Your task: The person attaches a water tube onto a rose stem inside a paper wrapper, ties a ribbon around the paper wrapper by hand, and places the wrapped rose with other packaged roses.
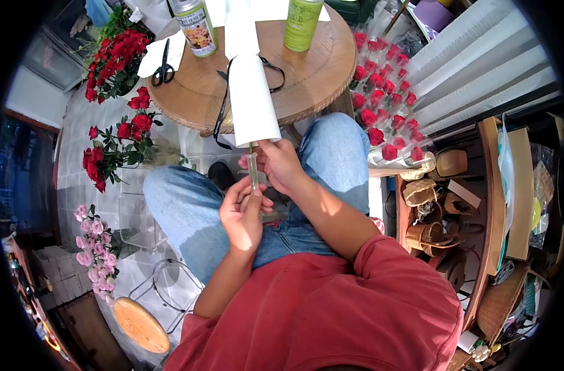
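Observation:
A white paper-wrapped bundle (252, 102) lies over the near edge of the round wooden table, its lower end above my lap. A thin green stem (251, 148) comes out of that end. My left hand (243, 213) is closed around a small clear tube (253, 171), held upright in line with the stem. Just below the paper, my right hand (281, 166) has its fingers closed at the stem; they partly hide it. How far the stem reaches into the tube is hard to make out. A black ribbon (224, 105) hangs beside the wrap.
On the table (319, 77) stand a spray can (196, 31) and a green can (302, 25), with black scissors (164, 68) at left. Red roses (387, 99) crowd the right side. More red roses (121, 55) and pink roses (96, 244) stand left, near a stool (141, 324).

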`<state>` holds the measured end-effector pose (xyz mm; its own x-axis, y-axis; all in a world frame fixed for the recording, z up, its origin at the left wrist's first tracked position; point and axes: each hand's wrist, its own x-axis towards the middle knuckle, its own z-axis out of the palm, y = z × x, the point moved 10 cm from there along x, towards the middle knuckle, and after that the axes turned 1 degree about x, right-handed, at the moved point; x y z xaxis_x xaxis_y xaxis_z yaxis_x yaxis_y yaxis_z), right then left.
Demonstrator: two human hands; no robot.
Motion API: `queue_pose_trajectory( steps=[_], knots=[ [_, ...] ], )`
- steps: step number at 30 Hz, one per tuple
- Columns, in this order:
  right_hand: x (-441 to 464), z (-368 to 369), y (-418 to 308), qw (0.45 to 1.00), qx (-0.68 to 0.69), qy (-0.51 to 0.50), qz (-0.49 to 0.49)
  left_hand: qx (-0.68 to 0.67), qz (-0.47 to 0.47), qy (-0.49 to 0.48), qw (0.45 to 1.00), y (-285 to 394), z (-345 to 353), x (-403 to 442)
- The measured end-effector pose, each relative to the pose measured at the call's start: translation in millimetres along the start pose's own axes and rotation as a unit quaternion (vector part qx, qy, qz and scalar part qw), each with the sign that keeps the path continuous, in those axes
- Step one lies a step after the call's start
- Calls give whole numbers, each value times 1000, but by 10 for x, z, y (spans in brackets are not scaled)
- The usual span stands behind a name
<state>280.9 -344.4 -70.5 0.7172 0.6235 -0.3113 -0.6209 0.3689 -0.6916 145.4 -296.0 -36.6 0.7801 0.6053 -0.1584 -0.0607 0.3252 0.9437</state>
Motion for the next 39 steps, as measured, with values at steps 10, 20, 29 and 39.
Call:
queue_pose_trajectory(
  steps=[10, 20, 29, 39],
  knots=[
    [-246, 117, -196, 998, -17, -6, -66, 67, 55, 19, 996, 227, 20, -121],
    [-242, 145, -162, 993, 66, 98, 3, 262, 239, 33, 934, 418, 156, -181],
    [-268, 76, -114, 993, 21, 115, 6, 295, 132, 87, 942, 256, 85, -71],
    [-122, 4, -31, 993, 82, 88, -4, 267, 209, 26, 940, 391, 223, -170]
  ],
)
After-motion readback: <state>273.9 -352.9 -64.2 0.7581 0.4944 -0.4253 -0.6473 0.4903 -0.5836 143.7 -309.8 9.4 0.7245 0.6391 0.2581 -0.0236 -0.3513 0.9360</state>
